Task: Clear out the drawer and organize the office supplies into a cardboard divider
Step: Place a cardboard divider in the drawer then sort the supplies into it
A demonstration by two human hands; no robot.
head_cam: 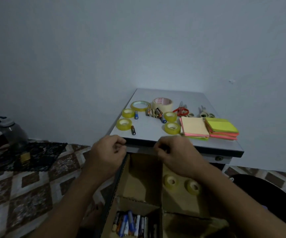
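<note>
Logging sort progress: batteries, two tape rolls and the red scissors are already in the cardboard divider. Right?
No: the red scissors lie on the table, not in the cardboard divider, as the head view shows. The batteries and two tape rolls are in the divider.

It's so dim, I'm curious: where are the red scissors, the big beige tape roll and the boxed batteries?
red scissors (181, 111): head view, on the red handles.
big beige tape roll (166, 106): head view, on its outer wall.
boxed batteries (132, 224): head view, middle of the pile.
</note>
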